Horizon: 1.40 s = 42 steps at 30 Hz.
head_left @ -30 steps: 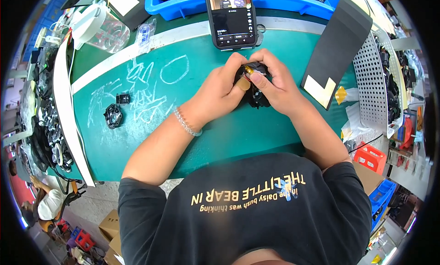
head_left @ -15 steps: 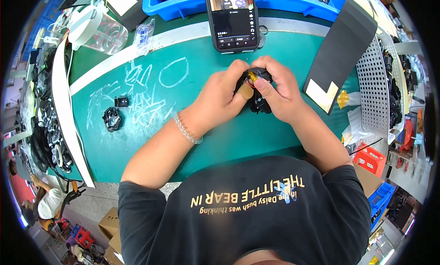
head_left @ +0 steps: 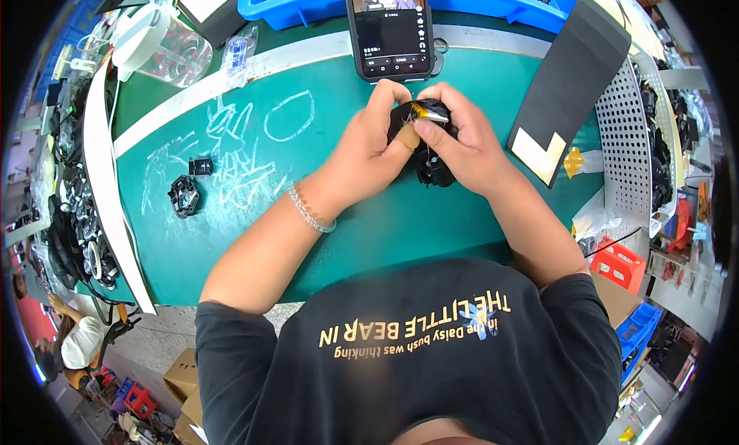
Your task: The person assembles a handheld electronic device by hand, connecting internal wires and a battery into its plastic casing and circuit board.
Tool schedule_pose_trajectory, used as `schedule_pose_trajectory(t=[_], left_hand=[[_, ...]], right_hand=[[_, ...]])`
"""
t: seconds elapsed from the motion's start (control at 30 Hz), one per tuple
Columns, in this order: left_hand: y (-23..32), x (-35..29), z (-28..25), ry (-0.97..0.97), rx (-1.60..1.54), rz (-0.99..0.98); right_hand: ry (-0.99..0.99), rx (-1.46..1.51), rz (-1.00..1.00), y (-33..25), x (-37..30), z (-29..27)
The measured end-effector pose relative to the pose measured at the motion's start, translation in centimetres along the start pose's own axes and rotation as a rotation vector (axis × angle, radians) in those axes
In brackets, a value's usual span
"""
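Note:
Near the far middle of the green table, both hands are wrapped round a black plastic device point(head_left: 436, 171) with loose wires and exposed inner parts. My left hand point(head_left: 362, 154) holds its left side, a tan bandage on the thumb. My right hand point(head_left: 471, 148) grips the right side, thumb bent inward near the other thumb. At the device's upper part shows a flat silver piece with amber tape point(head_left: 431, 114), possibly a battery. To the left on the table lie a round black plastic housing point(head_left: 184, 197) and a small black block point(head_left: 200, 166).
A phone point(head_left: 391, 41) stands beyond my hands, before a blue bin point(head_left: 477, 8) of parts. At right are a long dark grey board point(head_left: 566, 83) and a perforated grey basket point(head_left: 622, 129). A clear jug point(head_left: 173, 56) stands far left. Another person point(head_left: 81, 341) is at lower left.
My hands and the device have shifted slightly away from me. My right thumb has moved down off the amber-taped piece, so more of its silver side shows.

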<state>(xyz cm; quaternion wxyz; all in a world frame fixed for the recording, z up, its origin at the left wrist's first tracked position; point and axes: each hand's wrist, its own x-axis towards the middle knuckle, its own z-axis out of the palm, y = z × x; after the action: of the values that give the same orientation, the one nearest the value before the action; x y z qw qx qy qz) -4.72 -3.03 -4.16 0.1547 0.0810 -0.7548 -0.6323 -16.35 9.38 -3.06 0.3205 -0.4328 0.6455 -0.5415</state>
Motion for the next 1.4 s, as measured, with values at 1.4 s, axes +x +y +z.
schedule_pose_trajectory(t=[1.4], left_hand=[[0.1, 0.6, -0.7, -0.113, -0.395, -0.260]], right_hand=[[-0.035, 0.359, 0.074, 0.3, 0.6, -0.6]])
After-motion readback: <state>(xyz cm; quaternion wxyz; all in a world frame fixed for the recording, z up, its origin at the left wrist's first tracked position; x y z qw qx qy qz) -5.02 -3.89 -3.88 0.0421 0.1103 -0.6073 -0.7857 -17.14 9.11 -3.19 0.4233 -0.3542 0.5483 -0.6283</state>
